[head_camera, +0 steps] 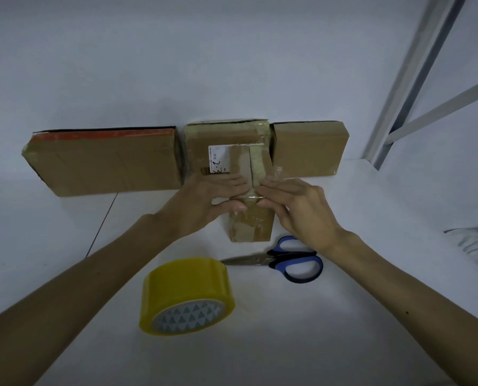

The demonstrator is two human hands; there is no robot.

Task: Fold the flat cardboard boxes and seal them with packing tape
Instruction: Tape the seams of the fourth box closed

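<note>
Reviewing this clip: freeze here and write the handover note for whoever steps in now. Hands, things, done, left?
Left hand: open, fingers flat on top of the small box, left of the seam.
Right hand: open, fingers pressing the tape strip down at the seam.
Things: small box stands mid-table; yellow tape roll lies nearer the person; scissors, blades closed, lie right of the roll. Three other boxes lean at the wall behind.
Done: small box folded, tape laid along its top seam.
Left: probably smooth the tape over the front edge; the underside is hidden.
</note>
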